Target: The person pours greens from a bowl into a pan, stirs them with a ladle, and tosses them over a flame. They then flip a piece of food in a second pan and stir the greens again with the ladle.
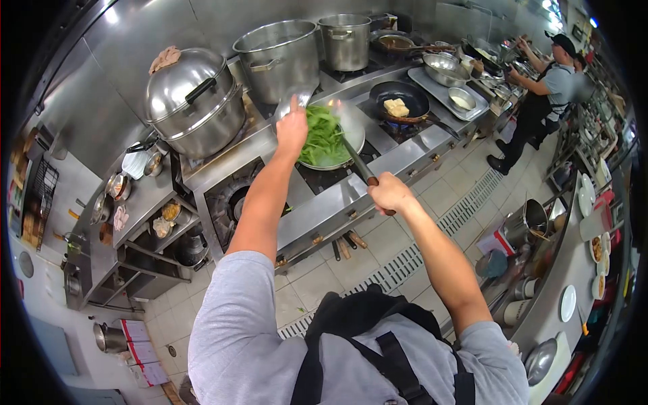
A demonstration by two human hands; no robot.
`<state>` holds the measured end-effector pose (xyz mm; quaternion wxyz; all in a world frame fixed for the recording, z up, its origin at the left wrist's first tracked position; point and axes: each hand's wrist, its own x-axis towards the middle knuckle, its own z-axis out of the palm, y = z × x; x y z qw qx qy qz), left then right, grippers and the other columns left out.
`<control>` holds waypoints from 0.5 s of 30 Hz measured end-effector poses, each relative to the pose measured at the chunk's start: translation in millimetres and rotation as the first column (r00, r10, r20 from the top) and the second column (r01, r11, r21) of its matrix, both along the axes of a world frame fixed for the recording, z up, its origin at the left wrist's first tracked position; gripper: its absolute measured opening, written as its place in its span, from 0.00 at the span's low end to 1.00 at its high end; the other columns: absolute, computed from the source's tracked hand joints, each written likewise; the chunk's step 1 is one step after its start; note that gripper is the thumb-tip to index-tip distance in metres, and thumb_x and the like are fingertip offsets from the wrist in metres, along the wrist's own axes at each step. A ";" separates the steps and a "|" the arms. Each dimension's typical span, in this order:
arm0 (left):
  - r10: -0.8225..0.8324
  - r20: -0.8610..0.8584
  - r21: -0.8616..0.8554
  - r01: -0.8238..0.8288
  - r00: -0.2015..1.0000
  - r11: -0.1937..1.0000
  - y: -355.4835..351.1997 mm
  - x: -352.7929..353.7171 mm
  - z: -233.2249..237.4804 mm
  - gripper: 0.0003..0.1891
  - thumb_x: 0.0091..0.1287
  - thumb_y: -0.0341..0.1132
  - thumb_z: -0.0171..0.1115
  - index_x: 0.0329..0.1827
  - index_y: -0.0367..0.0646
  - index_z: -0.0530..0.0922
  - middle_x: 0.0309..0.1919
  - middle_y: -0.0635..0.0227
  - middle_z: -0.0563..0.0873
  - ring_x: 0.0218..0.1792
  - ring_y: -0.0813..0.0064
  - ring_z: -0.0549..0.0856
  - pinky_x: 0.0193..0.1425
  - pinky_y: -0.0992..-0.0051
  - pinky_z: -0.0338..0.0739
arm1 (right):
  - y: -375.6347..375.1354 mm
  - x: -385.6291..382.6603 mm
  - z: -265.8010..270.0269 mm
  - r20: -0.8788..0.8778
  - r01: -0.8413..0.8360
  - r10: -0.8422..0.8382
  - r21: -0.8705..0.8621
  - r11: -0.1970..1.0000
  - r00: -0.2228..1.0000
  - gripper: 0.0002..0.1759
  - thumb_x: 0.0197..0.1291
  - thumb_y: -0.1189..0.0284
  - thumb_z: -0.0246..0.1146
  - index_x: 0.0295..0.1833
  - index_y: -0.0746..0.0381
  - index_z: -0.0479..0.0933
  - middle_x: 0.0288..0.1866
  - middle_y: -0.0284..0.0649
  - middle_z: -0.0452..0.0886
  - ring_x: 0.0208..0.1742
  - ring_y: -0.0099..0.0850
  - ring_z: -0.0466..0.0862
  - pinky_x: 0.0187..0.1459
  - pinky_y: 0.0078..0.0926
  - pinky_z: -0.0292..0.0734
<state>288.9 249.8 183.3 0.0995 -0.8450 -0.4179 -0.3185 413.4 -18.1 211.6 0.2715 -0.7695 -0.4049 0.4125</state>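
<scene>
The right grip [389, 194] is clamped on the long handle [358, 165] of the wok [351, 125], likely to steady it over the burner [324, 179]; the greens [322, 135] lie heaped inside the wok. The left grip [291, 129] hangs above the wok's left rim, 1 finger raised; whether it holds anything I cannot tell.

Leafy greens [322, 135] and a long-handled metal ladle [358, 165] sit in the round steel wok [351, 121]; lidded steel pot [196, 101] left of it, tall steel stockpot [278, 57] behind, black frying pan [413, 96] right
</scene>
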 end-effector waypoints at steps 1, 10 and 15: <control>-0.048 -0.055 0.155 0.056 0.997 0.986 -1.9 -1.1 10.7 0.07 0.59 0.29 0.54 0.33 0.36 0.78 0.64 0.54 0.70 0.27 0.59 0.85 0.33 0.61 0.81 | -2.9 0.0 -7.0 0.074 -0.013 0.012 0.014 1.000 0.997 0.11 0.57 0.72 0.53 0.31 0.71 0.73 0.19 0.46 0.77 0.16 0.33 0.79 0.19 0.32 0.73; -0.208 0.044 0.409 0.172 0.977 0.896 -26.9 -72.0 98.3 0.02 0.60 0.29 0.54 0.33 0.40 0.73 0.60 0.64 0.75 0.24 0.62 0.83 0.24 0.64 0.78 | -20.2 -22.2 -59.0 0.493 0.029 -0.128 0.203 0.979 0.860 0.15 0.52 0.67 0.58 0.42 0.66 0.73 0.41 0.52 0.80 0.45 0.50 0.80 0.49 0.45 0.74; -0.274 0.384 0.467 0.071 0.882 0.882 -26.5 -96.6 99.7 0.08 0.58 0.31 0.61 0.27 0.41 0.71 0.60 0.68 0.76 0.29 0.61 0.84 0.27 0.65 0.78 | -28.2 -48.6 -50.9 0.584 0.067 -0.243 0.306 0.950 0.775 0.12 0.53 0.72 0.62 0.41 0.62 0.70 0.37 0.49 0.80 0.42 0.49 0.80 0.43 0.47 0.75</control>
